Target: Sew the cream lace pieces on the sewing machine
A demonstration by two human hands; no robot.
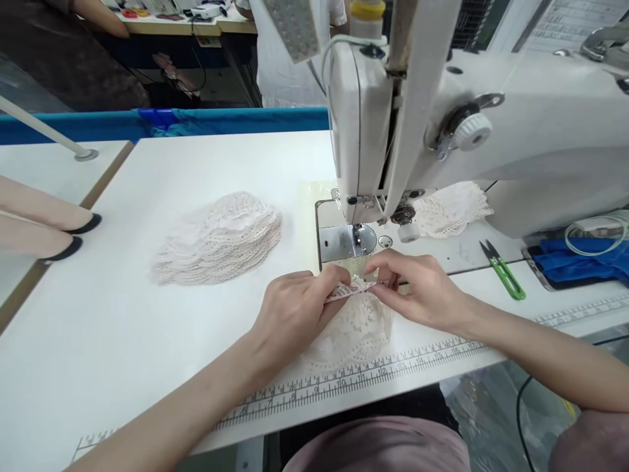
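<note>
Both hands pinch the upper edge of a white lace piece [356, 328] just in front of the sewing machine's needle plate [339, 241]. My left hand [302, 305] is closed on the lace from the left, thumb on top. From the right, my right hand [420, 285] grips the same edge between thumb and fingers. The lower part of the lace hangs loosely over the table toward me, partly covering the printed ruler [422, 354]. Above the hands stands the white sewing machine [363, 124], its presser foot [358, 236] over the plate, apart from the lace.
A stack of lace pieces [221, 239] lies left on the white table [98, 341]. More lace [452, 210] sits behind the needle. Green thread snips [504, 270] and blue cloth [580, 259] are at right. Mannequin-like legs [39, 223] lie at far left. People stand beyond the table.
</note>
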